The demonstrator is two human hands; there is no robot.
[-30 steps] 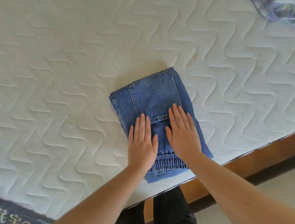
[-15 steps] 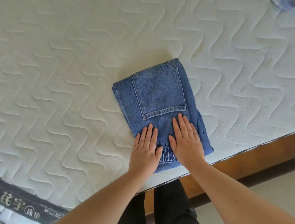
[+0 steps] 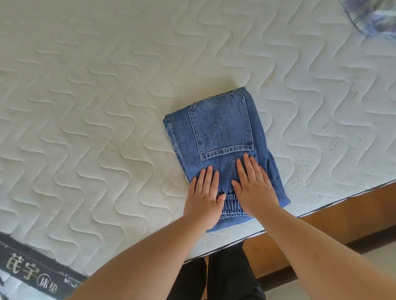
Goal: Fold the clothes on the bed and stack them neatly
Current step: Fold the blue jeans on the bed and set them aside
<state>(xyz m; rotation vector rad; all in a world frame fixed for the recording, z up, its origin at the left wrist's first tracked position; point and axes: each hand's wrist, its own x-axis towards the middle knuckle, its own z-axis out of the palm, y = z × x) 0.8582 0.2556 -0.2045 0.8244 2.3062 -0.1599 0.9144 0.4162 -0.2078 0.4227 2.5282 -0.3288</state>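
Legs: black trousers show at the bottom middle of the frame, right by the bed edge.
Bed frame: a brown wooden side runs along the lower right, just under the mattress edge.
Label: a dark strip with white writing sits on the mattress at the lower left.
Left hand: the left hand lies flat, fingers straight and close together, pressing on the near left part of the jeans.
Right hand: the right hand lies flat too, fingers straight, pressing on the jeans just beside the left hand.
Jeans: the folded blue jeans lie a little right of the middle, near the bed edge. A back pocket faces up. The stretchy waistband shows between the two hands.
Mattress: the white quilted mattress fills most of the frame and has wavy stitch lines.
Other cloth: a checked blue and white garment lies crumpled at the upper right corner, well apart from the jeans.
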